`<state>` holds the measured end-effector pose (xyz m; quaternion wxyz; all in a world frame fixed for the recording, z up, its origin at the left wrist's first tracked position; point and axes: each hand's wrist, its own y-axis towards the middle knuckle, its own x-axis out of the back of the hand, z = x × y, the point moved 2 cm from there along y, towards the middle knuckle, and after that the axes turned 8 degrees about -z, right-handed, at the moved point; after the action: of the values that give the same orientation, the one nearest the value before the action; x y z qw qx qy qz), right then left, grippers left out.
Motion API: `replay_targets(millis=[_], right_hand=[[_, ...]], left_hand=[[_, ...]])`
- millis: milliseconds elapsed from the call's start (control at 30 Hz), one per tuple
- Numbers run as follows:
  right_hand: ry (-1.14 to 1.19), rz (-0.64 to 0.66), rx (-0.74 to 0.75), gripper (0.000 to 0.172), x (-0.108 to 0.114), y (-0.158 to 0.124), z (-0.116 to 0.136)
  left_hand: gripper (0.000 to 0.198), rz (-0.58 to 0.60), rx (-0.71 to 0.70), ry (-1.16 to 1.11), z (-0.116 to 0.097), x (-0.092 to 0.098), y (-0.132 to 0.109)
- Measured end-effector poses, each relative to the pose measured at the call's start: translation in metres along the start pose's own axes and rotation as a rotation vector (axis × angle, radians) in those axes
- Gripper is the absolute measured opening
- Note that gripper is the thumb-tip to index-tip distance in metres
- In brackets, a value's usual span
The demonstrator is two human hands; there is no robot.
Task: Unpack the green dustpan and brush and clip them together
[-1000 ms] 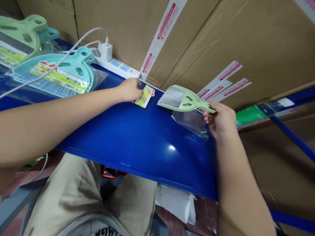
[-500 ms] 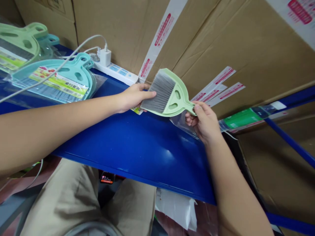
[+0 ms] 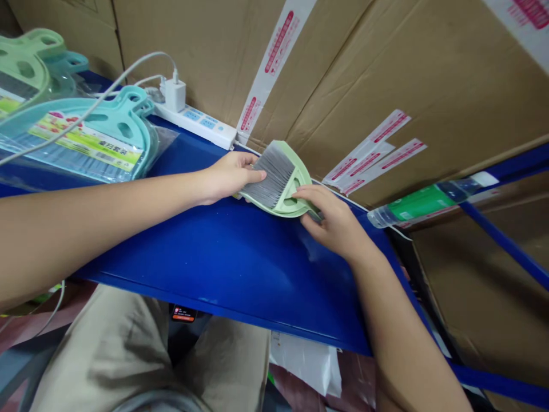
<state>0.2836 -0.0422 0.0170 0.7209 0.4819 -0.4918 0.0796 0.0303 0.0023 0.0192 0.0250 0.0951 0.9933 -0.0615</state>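
1. Blue desk (image 3: 240, 257), backed by taped cardboard boxes (image 3: 386, 63); we sit at its near edge.
2. Green brush (image 3: 278, 183), grey bristles: low at the desk's far side, just before the boxes, between our two hands.
3. Left hand (image 3: 229, 174): fingers half curled, thumb and fingertips pinched on the bristle end.
4. Right hand (image 3: 334, 223): fingers loosely bent over the handle end, covering it; we cannot tell whether it grips.
5. Far left: bagged teal dustpan sets (image 3: 86, 137), white power strip (image 3: 197, 120).
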Motion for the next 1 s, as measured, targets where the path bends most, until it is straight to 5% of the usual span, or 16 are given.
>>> replay_targets(millis=[67,233,333,500,700,1000], right_hand=[[-0.001,-0.010,-0.021,0.039,-0.004,-0.001,-0.001],[-0.126,-0.203,-0.165,0.028,-0.014,-0.001,0.002],[-0.227,-0.303,-0.189,0.023,-0.019,-0.001,0.010],[-0.216,-0.301,-0.154,0.010,-0.025,0.000,0.022],[-0.096,-0.435,-0.279,0.029,-0.017,0.002,0.013],[-0.196,-0.550,-0.300,0.029,-0.010,-0.006,-0.004]], left_hand=[[0.024,0.010,0.004,0.014,-0.002,0.005,0.003],[0.069,0.166,-0.062,-0.039,-0.009,0.013,0.004],[0.054,0.273,-0.061,-0.104,-0.006,0.005,-0.003],[0.024,0.193,-0.126,-0.119,0.001,-0.006,-0.008],[0.023,0.215,-0.110,-0.265,0.005,-0.006,-0.003],[0.018,-0.052,0.012,-0.342,0.001,-0.005,0.001]])
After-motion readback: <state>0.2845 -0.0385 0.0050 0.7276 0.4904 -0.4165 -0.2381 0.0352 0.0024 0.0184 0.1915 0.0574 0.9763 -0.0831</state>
